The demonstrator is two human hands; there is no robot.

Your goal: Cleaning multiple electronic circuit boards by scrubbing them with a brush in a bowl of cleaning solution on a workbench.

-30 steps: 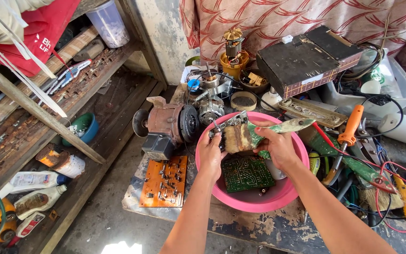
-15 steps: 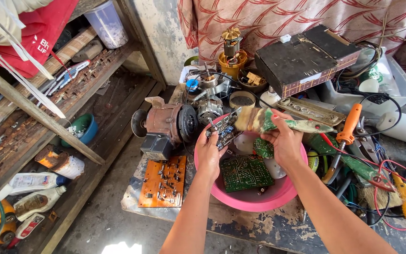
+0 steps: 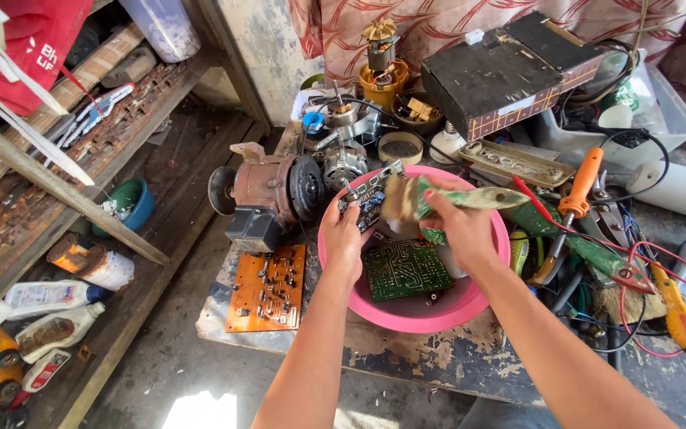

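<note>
Your left hand [image 3: 348,238] pinches the small circuit board [image 3: 368,195] over the pink basin [image 3: 406,311]; it's light, stiff, fragile, so grip its edges. Your right hand [image 3: 460,226] clamps the brush [image 3: 438,199].

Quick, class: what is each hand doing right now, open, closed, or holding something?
Left hand: closed on a small circuit board.
Right hand: closed on a paintbrush.
</note>
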